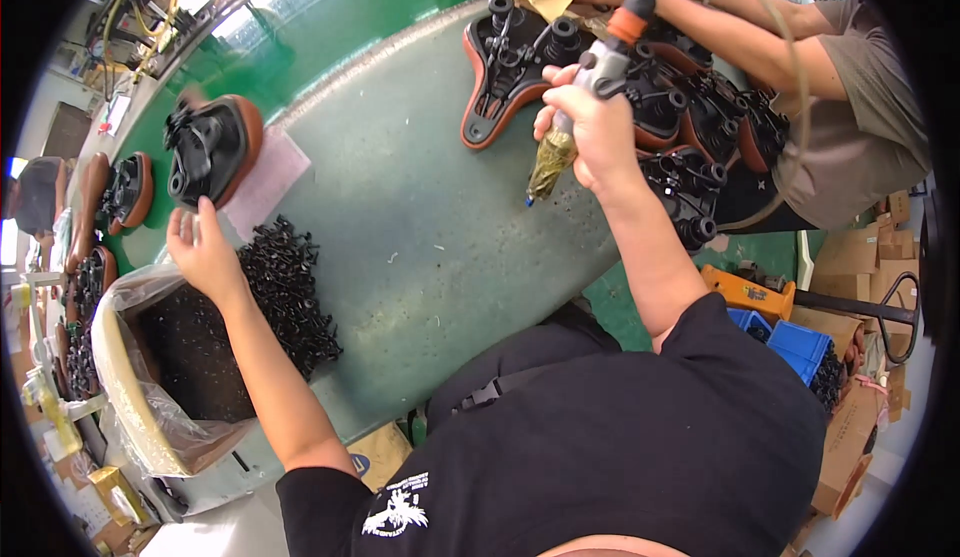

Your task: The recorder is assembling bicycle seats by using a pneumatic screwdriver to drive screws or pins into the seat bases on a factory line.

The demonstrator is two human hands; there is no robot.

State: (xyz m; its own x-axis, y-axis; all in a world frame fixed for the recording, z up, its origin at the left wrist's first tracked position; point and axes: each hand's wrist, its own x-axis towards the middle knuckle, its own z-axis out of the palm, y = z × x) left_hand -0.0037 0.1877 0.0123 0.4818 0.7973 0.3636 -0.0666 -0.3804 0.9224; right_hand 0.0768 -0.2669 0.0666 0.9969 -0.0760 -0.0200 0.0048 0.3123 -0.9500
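Observation:
My right hand [595, 132] is wrapped around a power screwdriver [603, 65] with a grey body, an orange collar and gold tape near its tip. The tip points down over the table, touching nothing. At the left, my left hand [208, 252] has its fingers apart just below a bicycle saddle [215, 152] with a black underside and brown edge. A fingertip meets the saddle's lower edge in the picture; whether it touches, I cannot tell. Another saddle [500, 72] lies underside up near the screwdriver, its springs showing. Black screws [285, 287] are heaped beside my left forearm.
A plastic-lined box [120, 357] with dark contents stands at the left table edge. More saddles [125, 192] lie beyond it. At the right, a co-worker's arms [760, 52] reach over clustered saddles [705, 127]. An air hose [795, 57] loops there. Blue bins [800, 347] stand lower right.

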